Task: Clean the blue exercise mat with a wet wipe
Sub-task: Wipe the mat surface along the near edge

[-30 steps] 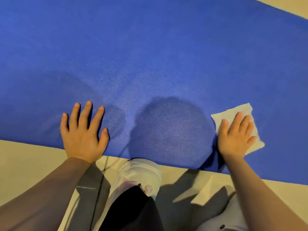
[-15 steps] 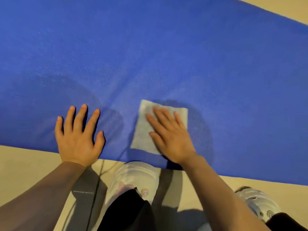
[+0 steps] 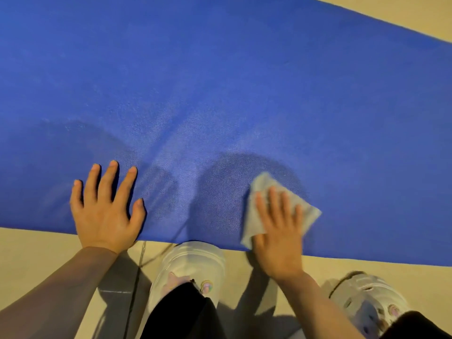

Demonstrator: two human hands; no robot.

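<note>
The blue exercise mat (image 3: 232,81) fills most of the view and lies flat on a beige floor. My right hand (image 3: 278,231) presses a white wet wipe (image 3: 263,189) flat against the mat near its front edge, fingers straight on top of it. The wipe shows above and to the right of the fingers. My left hand (image 3: 106,209) rests flat on the mat further left, fingers spread, its heel at the mat's front edge. A dark shadow patch lies on the mat between the two hands.
The beige floor (image 3: 36,250) runs along the mat's front edge and shows again at the top right corner. My two white shoes (image 3: 193,263) (image 3: 367,294) stand on the floor just in front of the mat, the left one touching its edge.
My right hand has slid the wipe to the right along the mat's front edge, after sweeping left from the far right a second ago. The left hand has stayed in place.
</note>
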